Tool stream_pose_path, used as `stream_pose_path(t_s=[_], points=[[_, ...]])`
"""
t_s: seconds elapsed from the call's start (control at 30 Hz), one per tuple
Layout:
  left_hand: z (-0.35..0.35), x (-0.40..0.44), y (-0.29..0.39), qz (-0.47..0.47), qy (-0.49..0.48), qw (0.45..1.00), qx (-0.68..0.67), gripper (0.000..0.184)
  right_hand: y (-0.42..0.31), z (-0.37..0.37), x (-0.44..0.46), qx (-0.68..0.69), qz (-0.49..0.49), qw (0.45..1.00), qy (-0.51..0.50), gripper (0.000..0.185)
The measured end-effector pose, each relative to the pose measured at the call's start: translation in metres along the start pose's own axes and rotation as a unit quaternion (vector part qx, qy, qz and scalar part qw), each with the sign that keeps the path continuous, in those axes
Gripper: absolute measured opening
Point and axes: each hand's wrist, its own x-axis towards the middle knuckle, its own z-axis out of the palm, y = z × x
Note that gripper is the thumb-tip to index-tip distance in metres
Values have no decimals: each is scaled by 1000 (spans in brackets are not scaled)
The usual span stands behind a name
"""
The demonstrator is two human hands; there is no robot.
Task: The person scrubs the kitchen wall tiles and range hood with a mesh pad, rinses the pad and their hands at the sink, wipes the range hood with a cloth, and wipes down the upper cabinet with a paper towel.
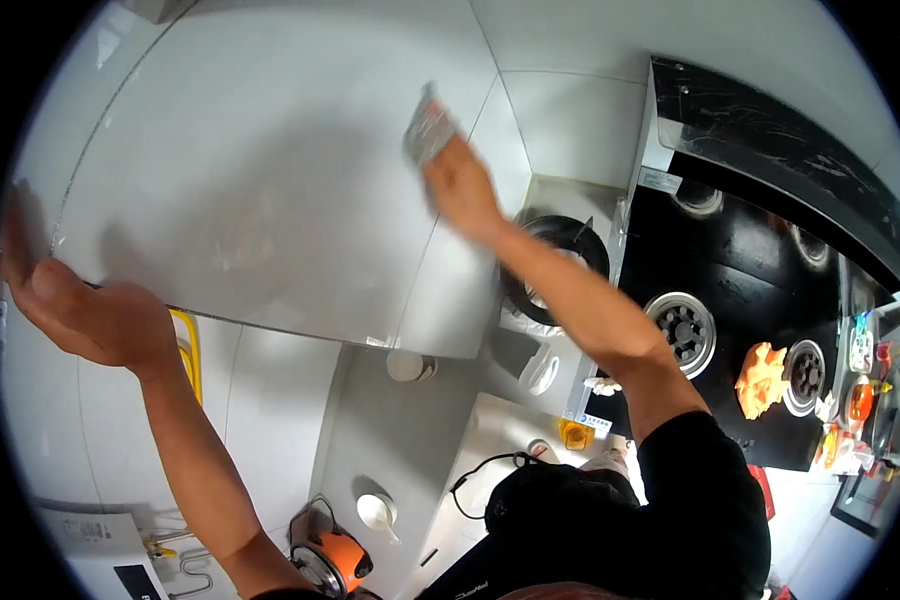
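Observation:
A large smooth white panel (270, 150), with a dark seam at its left and a dark lower edge, fills the upper left. My right hand (463, 190) is at the panel's right part, closed on a greyish crumpled cloth (430, 128) that is blurred, so its material is hard to make out. My left hand (100, 310) is at the panel's lower left edge, with its fingers stretched up along the left side and its thumb apart. It appears to hold nothing. Its fingertips are partly lost in shadow.
A black gas stove (740, 270) with an orange cloth (762, 380) on it lies to the right. Below the panel are a black pan (590, 245), a white cup (405, 366), a white ladle-like spoon (377, 512) and an orange kettle-like appliance (342, 560). A yellow hose (192, 350) hangs at the left.

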Motion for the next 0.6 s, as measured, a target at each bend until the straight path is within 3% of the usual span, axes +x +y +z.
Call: stream_pose_path(t_s=[0.07,0.2,0.23,0.27,0.3,0.33,0.37,0.4,0.43,0.47,0.5,0.53,0.6], points=[[0,3,2,31,-4,1000,3,72,-35,16,-38,-15,-140,989,-42,55],[2,0,7,5,-31,999,-18,72,-2,24,-10,-37,-115,993,15,58],[2,-3,7,-10,-36,999,-31,72,15,13,12,67,119,990,-46,56],[2,-6,7,-25,-41,998,-43,72,21,3,34,120,104,987,35,56],[3,-5,9,-24,-36,998,-46,69,65,8,43,70,138,987,41,61],[1,-2,6,-23,-33,998,-47,68,76,14,39,-2,81,993,83,59],[0,1,3,-22,-29,998,-48,67,64,15,26,69,126,989,32,59],[-4,7,-11,79,-34,996,40,66,44,15,1,136,169,976,-18,60],[-3,8,-11,128,-34,988,82,65,18,39,-27,246,107,962,41,62],[-2,10,-10,177,-30,976,124,64,-6,43,-43,216,40,975,27,51],[0,7,4,118,-30,990,71,63,-32,47,-59,187,-29,982,18,41],[1,4,7,89,-35,994,43,63,-58,31,-57,15,-94,994,-62,20],[0,0,7,48,-37,998,20,63,-37,32,-12,10,-123,992,-11,24]])
